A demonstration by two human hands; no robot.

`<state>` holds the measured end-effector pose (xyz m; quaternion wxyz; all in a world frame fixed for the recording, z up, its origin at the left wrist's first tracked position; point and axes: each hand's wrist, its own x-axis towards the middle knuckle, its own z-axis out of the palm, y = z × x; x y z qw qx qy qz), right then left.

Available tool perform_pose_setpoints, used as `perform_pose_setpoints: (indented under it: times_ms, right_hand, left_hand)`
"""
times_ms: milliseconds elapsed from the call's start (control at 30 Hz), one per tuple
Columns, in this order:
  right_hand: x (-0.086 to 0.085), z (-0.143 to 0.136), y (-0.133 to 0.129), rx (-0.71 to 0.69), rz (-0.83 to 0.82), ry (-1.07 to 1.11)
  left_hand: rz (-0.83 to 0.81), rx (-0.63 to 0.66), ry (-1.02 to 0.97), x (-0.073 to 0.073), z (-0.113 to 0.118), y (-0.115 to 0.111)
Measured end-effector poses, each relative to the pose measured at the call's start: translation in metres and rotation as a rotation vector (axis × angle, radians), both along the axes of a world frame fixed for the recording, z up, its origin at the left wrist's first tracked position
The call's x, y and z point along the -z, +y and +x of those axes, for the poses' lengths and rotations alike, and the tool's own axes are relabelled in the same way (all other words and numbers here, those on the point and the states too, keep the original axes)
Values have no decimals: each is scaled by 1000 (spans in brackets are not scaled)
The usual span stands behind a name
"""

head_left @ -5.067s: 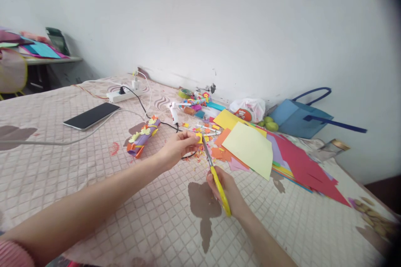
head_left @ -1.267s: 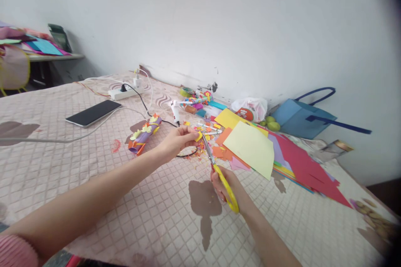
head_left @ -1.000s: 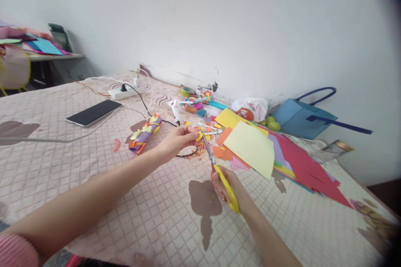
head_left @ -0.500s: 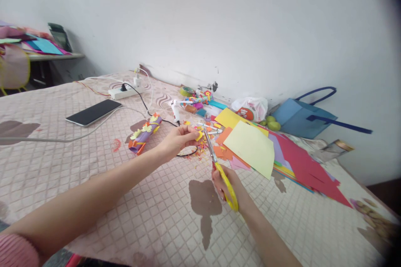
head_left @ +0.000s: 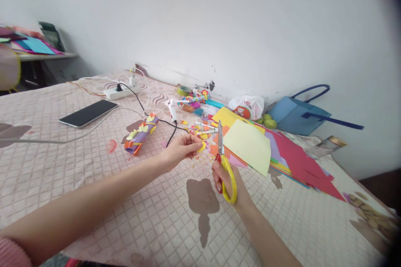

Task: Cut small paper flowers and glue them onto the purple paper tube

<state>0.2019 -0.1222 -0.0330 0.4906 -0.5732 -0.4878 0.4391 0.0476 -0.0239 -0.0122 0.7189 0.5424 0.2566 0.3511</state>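
Note:
Between thumb and fingers, my left hand (head_left: 183, 149) pinches a small yellow piece of paper (head_left: 202, 146). My right hand (head_left: 227, 179) is closed around the yellow and red handles of a pair of scissors (head_left: 221, 144), whose blades point up and away from me, apart from the yellow piece. Paper scraps (head_left: 205, 130) in orange, yellow and pink lie just beyond both hands. To the left of my left hand rests a purple paper roll (head_left: 144, 133) with pale yellow flowers and orange trim.
Coloured sheets (head_left: 247, 142) are spread at the right, near a blue bag (head_left: 296, 114) and a white plastic bag (head_left: 247, 106). A white glue gun (head_left: 172, 110) stands behind my left hand. A tablet (head_left: 88, 113), cables and a power strip (head_left: 120, 91) occupy the left.
The scissors have swung more upright and away from the yellow piece. My left hand has come slightly closer to me, still holding that piece. The whole view has shifted a little.

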Motion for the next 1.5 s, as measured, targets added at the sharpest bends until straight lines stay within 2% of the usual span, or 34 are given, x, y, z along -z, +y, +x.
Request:
perform_pose_setpoints:
  times_ms: [100, 300, 467, 533, 633, 700, 800, 967, 1033, 1267, 1400, 1500]
  right_hand:
    - [0, 0, 1, 49, 30, -20]
    - [7, 2, 3, 84, 37, 150]
    - [9, 4, 7, 58, 54, 298]
    - [8, 5, 8, 40, 38, 350]
    - [7, 3, 9, -11, 3, 427]
    - [6, 2, 9, -35, -17, 438]
    - [5, 0, 8, -38, 9, 332]
    - [7, 2, 5, 98, 65, 164]
    - [8, 3, 4, 129, 68, 123]
    - [8, 3, 4, 129, 90, 45]
    - [6, 3, 4, 131, 113, 37]
    - [6, 3, 3, 90, 80, 9]
  left_hand:
    - [72, 20, 34, 8, 5, -7]
    - [149, 169, 62, 24, 12, -19]
    - [212, 230, 99, 17, 8, -13]
    - [298, 245, 107, 13, 5, -11]
    - [472, 197, 145, 10, 2, -10]
    - [528, 168, 161, 10, 1, -10]
    - [462, 180, 137, 14, 2, -9]
    - [207, 210, 105, 18, 6, -8]
    - [177, 210, 119, 19, 7, -9]
    - [230, 173, 173, 20, 8, -14]
    - [87, 202, 216, 16, 8, -14]
    - [-10, 100, 162, 11, 6, -9]
